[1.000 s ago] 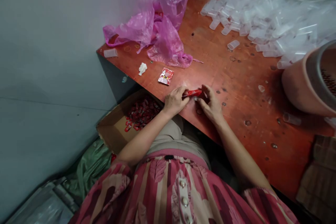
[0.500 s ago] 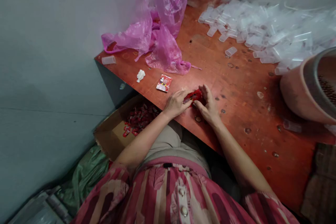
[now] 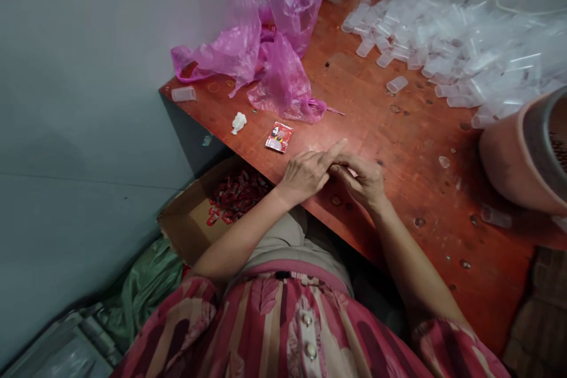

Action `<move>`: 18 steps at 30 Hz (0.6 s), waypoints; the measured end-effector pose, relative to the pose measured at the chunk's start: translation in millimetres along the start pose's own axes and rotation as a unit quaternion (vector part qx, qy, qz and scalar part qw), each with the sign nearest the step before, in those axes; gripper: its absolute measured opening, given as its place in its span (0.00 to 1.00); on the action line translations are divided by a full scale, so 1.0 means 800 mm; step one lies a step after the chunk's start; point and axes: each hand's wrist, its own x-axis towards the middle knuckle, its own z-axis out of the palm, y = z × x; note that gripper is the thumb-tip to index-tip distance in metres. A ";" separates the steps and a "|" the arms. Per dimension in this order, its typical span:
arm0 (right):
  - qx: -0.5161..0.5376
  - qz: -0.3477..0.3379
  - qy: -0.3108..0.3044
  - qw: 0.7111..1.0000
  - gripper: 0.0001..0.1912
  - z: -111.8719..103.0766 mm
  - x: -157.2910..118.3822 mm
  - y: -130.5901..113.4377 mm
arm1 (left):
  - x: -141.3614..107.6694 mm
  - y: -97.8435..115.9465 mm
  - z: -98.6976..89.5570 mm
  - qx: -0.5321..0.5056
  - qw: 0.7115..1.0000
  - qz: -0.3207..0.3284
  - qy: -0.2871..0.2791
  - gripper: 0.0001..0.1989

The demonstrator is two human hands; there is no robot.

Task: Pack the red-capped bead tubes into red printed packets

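My left hand [image 3: 306,173] and my right hand [image 3: 364,180] meet over the front edge of the table, fingertips touching. The left index finger points out forward while its other fingers curl in. Thumb and fingers of the right hand are pinched together against the left fingertips. Whatever lies between them is hidden by the fingers. Just beyond my left hand, a small red printed packet [image 3: 279,136] lies flat on the reddish wooden table [image 3: 425,171]. A crumpled white scrap [image 3: 238,123] is left of the packet.
Pink plastic bags [image 3: 283,71] slump at the back left, near one clear cup [image 3: 183,94]. Many clear plastic cups [image 3: 456,53] are heaped at the back right. A pink bucket [image 3: 509,153] stands at right. Below the left edge, a cardboard box [image 3: 186,218] holds small red packets [image 3: 239,196].
The red wrapper that showed between both hands is now out of sight. My fingers have closed in, with the right hand turned to a pinch against the left. The view has shifted slightly.
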 end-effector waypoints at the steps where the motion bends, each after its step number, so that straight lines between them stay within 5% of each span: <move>1: 0.023 0.020 0.005 1.000 0.08 0.003 -0.002 0.003 | -0.002 -0.001 0.002 -0.007 1.000 -0.013 0.005 0.32; 5: 0.099 0.126 -0.003 0.987 0.09 0.011 -0.009 0.014 | -0.013 -0.009 0.023 -0.069 0.995 -0.068 0.028 0.29; 9: 0.158 0.201 0.063 0.965 0.07 0.009 -0.011 0.016 | -0.020 -0.014 0.036 -0.095 0.991 -0.081 0.050 0.28; 18: 0.122 0.216 0.099 0.964 0.07 0.004 -0.017 0.019 | -0.023 -0.013 0.040 -0.129 0.986 -0.079 0.072 0.27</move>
